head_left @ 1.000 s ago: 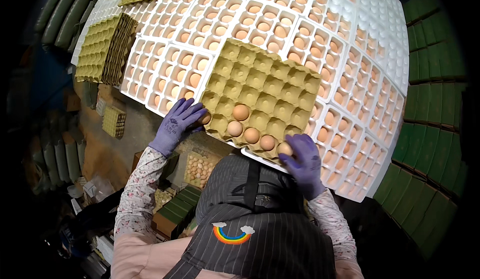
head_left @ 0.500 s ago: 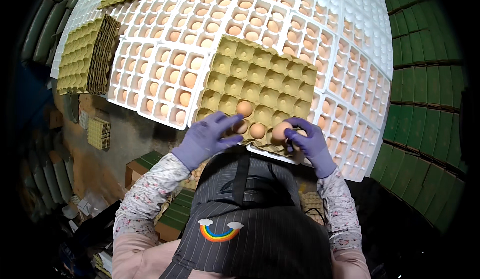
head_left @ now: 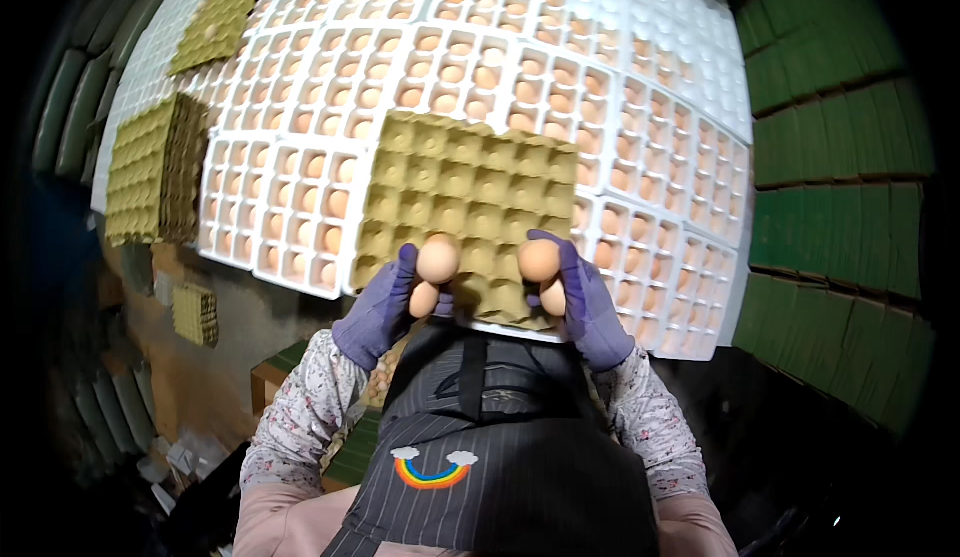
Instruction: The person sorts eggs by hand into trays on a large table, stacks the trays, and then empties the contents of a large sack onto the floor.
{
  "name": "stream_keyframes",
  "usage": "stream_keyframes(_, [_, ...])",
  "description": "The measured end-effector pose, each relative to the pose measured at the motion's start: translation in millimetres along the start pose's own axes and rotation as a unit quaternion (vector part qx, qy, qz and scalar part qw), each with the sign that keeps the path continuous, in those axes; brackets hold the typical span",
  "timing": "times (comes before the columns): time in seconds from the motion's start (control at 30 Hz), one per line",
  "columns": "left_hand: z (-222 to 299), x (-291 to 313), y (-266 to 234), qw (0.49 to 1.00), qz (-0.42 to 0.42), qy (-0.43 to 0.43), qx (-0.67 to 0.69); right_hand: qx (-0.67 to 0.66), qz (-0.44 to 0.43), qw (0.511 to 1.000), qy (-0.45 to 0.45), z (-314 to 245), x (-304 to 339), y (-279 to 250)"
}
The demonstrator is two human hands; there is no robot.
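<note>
My left hand (head_left: 375,312), in a purple glove, grips two brown eggs, an upper egg (head_left: 438,259) and a lower egg (head_left: 424,300). Two more are gripped by my gloved right hand (head_left: 592,309): an upper egg (head_left: 539,260) and a lower egg (head_left: 554,299). Both hands are over the near part of a yellowish pulp egg tray (head_left: 465,177), whose visible cups hold no eggs. That tray lies on top of white foam egg trays. Beside it on the left stands a white foam tray (head_left: 347,172) with an egg in each visible cell.
Many white foam trays (head_left: 600,192) of eggs cover the table. A stack of pulp trays (head_left: 150,172) stands at its left edge, and a pulp tray (head_left: 222,22) lies behind. Green boxes (head_left: 835,242) line the right side. A smaller tray stack (head_left: 194,315) sits on the floor.
The eggs that lay in the near cups of the pulp tray are now up in my hands, two in each. The view has shifted, so the table appears lower and further left.
</note>
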State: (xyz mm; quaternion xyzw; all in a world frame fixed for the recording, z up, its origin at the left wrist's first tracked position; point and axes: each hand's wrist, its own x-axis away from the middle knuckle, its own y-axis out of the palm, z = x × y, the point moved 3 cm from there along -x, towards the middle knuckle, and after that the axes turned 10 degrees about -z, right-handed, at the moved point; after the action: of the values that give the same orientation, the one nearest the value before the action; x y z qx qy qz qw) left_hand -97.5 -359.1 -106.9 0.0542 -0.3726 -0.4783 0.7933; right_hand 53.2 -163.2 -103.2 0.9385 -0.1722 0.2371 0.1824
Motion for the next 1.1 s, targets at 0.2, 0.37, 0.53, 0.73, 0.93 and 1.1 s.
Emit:
stream_keyframes(0.2, [15,-80,78,0.996,-0.075,0.038,-0.031,-0.08,0.018,0.997,0.003,-44,28,-86])
stream_keyframes(0.37, [50,-185,179,0.986,-0.047,0.038,-0.154,-0.103,0.133,0.979,-0.115,-52,27,-222])
stream_keyframes(0.53, [100,-340,267,0.829,0.055,0.265,-0.49,0.409,0.308,0.828,-0.227,-119,-15,-353])
stream_keyframes(0.73, [113,-459,281,0.65,0.135,0.231,-0.711,0.642,0.306,0.682,-0.169,-166,-115,-414])
stream_keyframes(0.93, [137,-509,332,0.83,0.057,0.295,-0.471,0.639,0.254,0.711,-0.145,-158,-126,-446])
stream_keyframes(1.1, [112,-570,336,0.69,0.085,0.357,-0.624,0.622,0.233,0.746,-0.048,-165,-129,-454])
